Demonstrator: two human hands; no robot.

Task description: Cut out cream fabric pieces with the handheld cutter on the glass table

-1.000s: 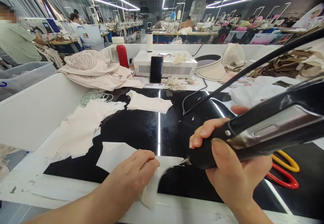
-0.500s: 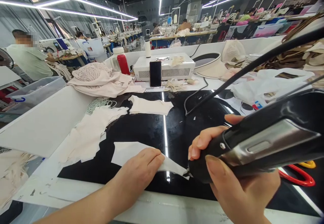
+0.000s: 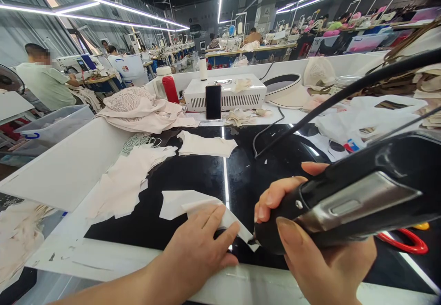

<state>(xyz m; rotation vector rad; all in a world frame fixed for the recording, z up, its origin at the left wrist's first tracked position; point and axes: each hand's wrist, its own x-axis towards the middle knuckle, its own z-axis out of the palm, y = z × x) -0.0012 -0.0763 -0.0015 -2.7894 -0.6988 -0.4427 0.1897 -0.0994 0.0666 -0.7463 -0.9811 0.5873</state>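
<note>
My right hand (image 3: pixel 327 259) is wrapped round a black corded power tool (image 3: pixel 365 204) with a silver side panel. Its small dark metal tip meets the narrow right end of a pale fabric piece (image 3: pixel 172 204). My left hand (image 3: pixel 203 236) rests on that fabric, fingers stretched and thumb apart. Under the palm side a fold of the cloth shows lifted, with a dark gap by the thumb. Farther back on the black tabletop (image 3: pixel 193 172) lies a stack of cut fabric (image 3: pixel 208 145). Another pale fabric pile (image 3: pixel 126 185) is to the left.
A white vented box (image 3: pixel 241 96) stands at the back with a phone (image 3: pixel 213 103) leaning on it. The tool's black cable (image 3: pixel 327 107) crosses the right side. Red-handled scissors (image 3: pixel 409 243) lie right of my right hand. A co-worker (image 3: pixel 44 80) sits far left.
My left hand has shifted slightly right and nearer, and its thumb and fingers have spread. The fabric beneath is now partly folded up. The tool tip remains at the fabric's narrow end.
</note>
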